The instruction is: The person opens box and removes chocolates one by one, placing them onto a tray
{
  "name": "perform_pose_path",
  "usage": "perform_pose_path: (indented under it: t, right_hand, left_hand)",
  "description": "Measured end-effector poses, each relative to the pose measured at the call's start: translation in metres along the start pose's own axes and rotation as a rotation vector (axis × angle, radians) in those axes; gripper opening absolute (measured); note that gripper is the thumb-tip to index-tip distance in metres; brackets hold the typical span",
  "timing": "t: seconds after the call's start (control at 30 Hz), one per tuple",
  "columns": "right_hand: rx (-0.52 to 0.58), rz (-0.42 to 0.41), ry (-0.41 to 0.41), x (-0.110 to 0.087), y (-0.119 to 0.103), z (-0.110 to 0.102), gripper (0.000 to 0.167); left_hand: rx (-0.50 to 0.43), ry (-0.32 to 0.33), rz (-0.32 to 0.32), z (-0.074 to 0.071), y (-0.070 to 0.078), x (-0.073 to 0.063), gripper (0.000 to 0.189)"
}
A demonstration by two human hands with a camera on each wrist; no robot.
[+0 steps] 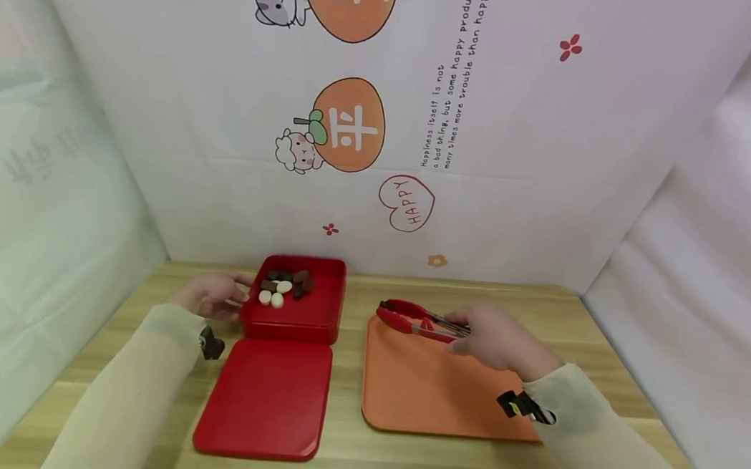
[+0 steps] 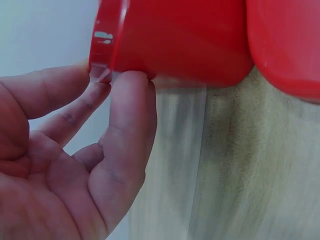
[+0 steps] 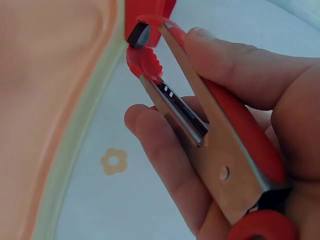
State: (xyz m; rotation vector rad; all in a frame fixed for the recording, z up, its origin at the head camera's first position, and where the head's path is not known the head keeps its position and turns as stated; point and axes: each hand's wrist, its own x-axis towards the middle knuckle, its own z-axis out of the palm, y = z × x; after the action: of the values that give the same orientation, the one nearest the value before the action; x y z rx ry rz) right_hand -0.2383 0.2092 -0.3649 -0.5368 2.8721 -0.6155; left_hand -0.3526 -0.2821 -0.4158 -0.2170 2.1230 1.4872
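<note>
My left hand (image 1: 217, 296) is at the left side of an open red box (image 1: 327, 289); its fingertips rest against the outer wall and rim in the left wrist view. Inside the box lie several small rounded pieces (image 1: 284, 286), white, brown and near-black. My right hand (image 1: 492, 335) grips red-tipped metal tongs (image 1: 428, 322) over the back edge of an orange tray (image 1: 430, 396). Between the red tips of the tongs sits one small dark piece (image 3: 139, 35), clear in the right wrist view.
A flat red lid (image 1: 268, 400) lies right in front of the box. Wooden tabletop (image 1: 347, 376) shows between the lid and the orange tray. White printed cloth (image 1: 517, 128) stands as walls behind and at both sides.
</note>
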Motion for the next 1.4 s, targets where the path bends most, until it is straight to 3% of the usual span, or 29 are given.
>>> perform_pose_path:
  t: [0.23, 0.33, 0.8, 0.93, 1.4]
  right_hand:
    - [-0.06, 0.034, 0.005, -0.004, 0.004, -0.001, 0.052]
    - [-0.058, 0.033, 0.006, -0.007, 0.006, 0.002, 0.051]
    - [-0.041, 0.091, -0.005, -0.028, 0.01, 0.012, 0.046]
    - [-0.016, 0.097, -0.004, -0.028, 0.01, 0.014, 0.046]
    - [-0.12, 0.049, 0.025, -0.018, -0.001, 0.029, 0.043]
  left_hand:
    - [-0.015, 0.018, 0.05, -0.007, 0.012, -0.001, 0.058]
    - [0.005, 0.02, 0.039, -0.008, 0.013, -0.002, 0.059]
    - [0.003, 0.036, 0.029, -0.005, 0.006, 0.004, 0.057]
    - [0.002, 0.042, 0.022, -0.005, 0.004, 0.006, 0.057]
    - [-0.012, 0.035, 0.04, -0.003, -0.006, 0.007, 0.056]
